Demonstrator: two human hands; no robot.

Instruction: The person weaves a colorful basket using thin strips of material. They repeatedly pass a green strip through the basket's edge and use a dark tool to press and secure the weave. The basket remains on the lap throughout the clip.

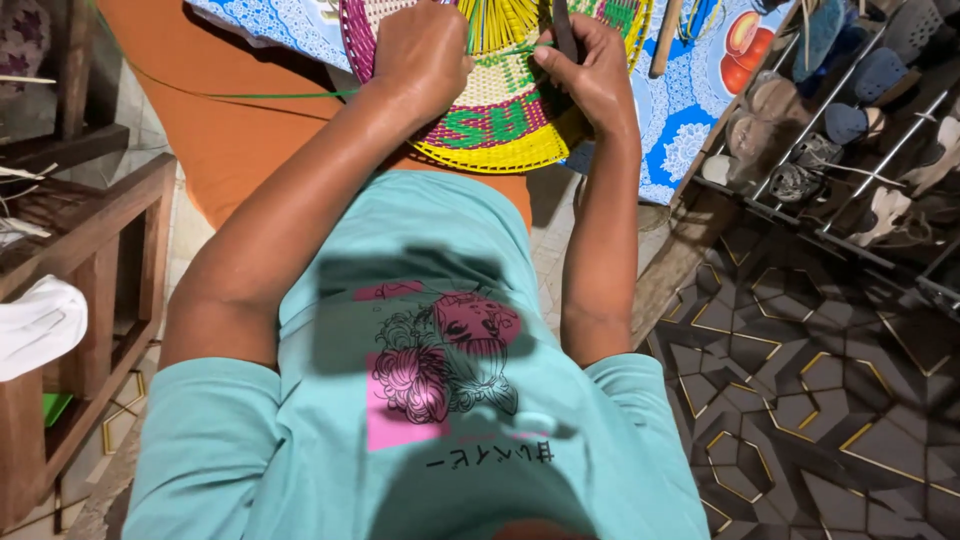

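A round woven piece [505,110] in yellow, white, pink and green lies on my lap at the top of the head view. My left hand [420,50] rests on its left half, fingers curled, pinching a thin green strand [250,96] that trails off to the left. My right hand [590,65] grips a dark, narrow tool [563,25] held upright over the weave's right side. The two hands are close together, a short green strip between them.
A blue patterned cloth [690,110] lies under the weave. A metal shoe rack [850,120] with several shoes stands at right. Wooden furniture [90,250] with a white cloth [35,325] is at left. Dark patterned floor [820,400] lies at lower right.
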